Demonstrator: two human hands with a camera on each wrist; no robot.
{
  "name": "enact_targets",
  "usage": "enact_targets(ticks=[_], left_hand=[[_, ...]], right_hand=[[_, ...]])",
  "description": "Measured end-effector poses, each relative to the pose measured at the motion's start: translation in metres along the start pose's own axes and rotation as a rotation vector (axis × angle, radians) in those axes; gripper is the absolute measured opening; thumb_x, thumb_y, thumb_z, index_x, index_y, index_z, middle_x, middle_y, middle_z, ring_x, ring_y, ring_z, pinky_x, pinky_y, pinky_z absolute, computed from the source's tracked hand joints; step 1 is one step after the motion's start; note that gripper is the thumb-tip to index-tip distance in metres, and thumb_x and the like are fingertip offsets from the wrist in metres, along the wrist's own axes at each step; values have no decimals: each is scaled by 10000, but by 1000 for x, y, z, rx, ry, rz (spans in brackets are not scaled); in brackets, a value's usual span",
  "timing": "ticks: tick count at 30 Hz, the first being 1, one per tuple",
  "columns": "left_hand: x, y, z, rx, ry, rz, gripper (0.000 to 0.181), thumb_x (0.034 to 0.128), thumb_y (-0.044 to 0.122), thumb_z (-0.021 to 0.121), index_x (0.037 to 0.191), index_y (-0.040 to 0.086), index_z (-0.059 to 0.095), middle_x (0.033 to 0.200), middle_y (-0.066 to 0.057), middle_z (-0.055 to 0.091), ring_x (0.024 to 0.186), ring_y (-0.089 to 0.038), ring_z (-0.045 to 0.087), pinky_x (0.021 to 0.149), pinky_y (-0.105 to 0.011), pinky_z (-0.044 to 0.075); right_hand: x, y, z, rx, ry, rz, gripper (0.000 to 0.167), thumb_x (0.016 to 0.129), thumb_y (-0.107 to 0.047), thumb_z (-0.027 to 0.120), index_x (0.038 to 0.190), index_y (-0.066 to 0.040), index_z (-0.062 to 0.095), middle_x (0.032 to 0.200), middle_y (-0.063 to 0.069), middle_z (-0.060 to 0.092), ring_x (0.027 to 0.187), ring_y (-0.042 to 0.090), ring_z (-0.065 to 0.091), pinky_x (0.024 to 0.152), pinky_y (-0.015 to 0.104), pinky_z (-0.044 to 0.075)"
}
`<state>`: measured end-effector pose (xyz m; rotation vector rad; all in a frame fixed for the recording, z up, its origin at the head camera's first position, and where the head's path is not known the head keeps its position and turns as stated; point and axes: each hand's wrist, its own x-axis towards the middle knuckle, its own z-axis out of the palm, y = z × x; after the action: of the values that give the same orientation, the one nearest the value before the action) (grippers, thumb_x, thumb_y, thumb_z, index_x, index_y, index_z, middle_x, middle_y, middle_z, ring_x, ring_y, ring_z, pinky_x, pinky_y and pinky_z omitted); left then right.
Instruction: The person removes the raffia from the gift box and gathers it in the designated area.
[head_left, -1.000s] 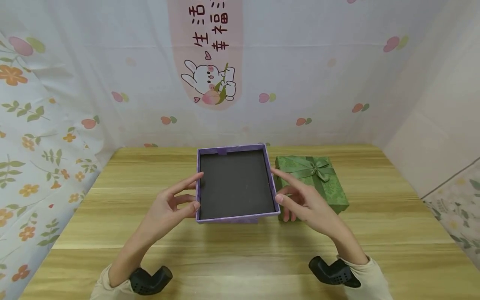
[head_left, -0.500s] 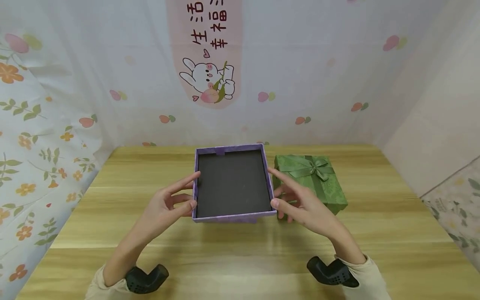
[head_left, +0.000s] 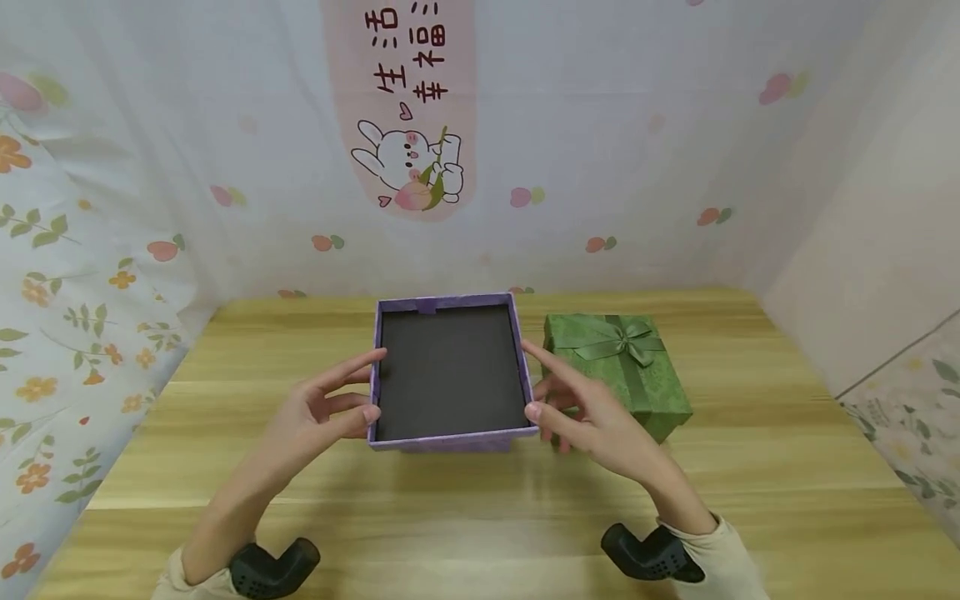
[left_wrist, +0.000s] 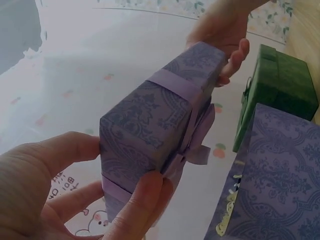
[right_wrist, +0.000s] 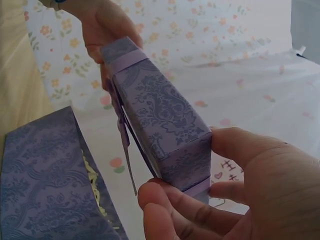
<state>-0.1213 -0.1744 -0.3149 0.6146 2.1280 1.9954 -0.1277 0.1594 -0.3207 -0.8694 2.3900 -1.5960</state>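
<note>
Both hands hold a purple patterned box lid (head_left: 450, 367), its dark inside facing the head camera. My left hand (head_left: 311, 421) grips the left rim between thumb and fingers; my right hand (head_left: 600, 421) grips the right rim. The left wrist view shows the lid's patterned side (left_wrist: 142, 110) with a lilac ribbon and bow on its outer face. Below the lid, apart from it, stands the purple box base (right_wrist: 45, 175), with yellow filler (right_wrist: 92, 180) at its opening. From the head it is mostly hidden behind the lid.
A green box (head_left: 667, 387) with a ribbon bow stands on the wooden table (head_left: 465, 525), just right of the lid and partly behind my right hand. A printed white cloth (head_left: 570, 125) hangs behind the table, and floral cloth (head_left: 67, 358) hangs at the left.
Held in both hands, the lid has shifted slightly left. A little more of the purple base shows beneath its near edge. The head view has turned slightly; both grips look the same.
</note>
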Motion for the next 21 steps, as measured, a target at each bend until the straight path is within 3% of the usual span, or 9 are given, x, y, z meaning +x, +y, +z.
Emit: enact_targets(ticks=[4,9,16,21], left_hand=[[-4,4,-6,50,3,8,562,887,-23,595,1407,104,424,1284,-200,456,1091,-172,556,742,-367,536],[-7,1,-5,35,-34,-7,572,908,-8,571,1435,93,372,1315,-201,467,1165,-176,504,774,-391,526],[-23,4,-16,98,11,-73,551,927,17,551,1439,117,372,1339,-187,458,1132,-174,542,756,-373,531],[-41,5,-24,173,79,-62,548,940,17,528,1447,143,363,1368,-54,459,1147,-105,521,753,-323,527]], right_hand=[[0,1,10,20,15,-3,632,959,-146,538,1484,-309,227,971,56,583,658,175,601,476,337,503],[-7,-1,12,52,37,-5,652,948,-104,547,1483,-304,234,1023,82,562,714,182,612,475,341,502],[-3,-7,25,89,-33,8,692,936,-129,576,1486,-326,206,1036,76,550,787,192,588,495,346,519],[6,-18,36,29,-67,12,714,925,-210,603,1485,-360,187,1070,26,554,839,150,591,512,324,526]])
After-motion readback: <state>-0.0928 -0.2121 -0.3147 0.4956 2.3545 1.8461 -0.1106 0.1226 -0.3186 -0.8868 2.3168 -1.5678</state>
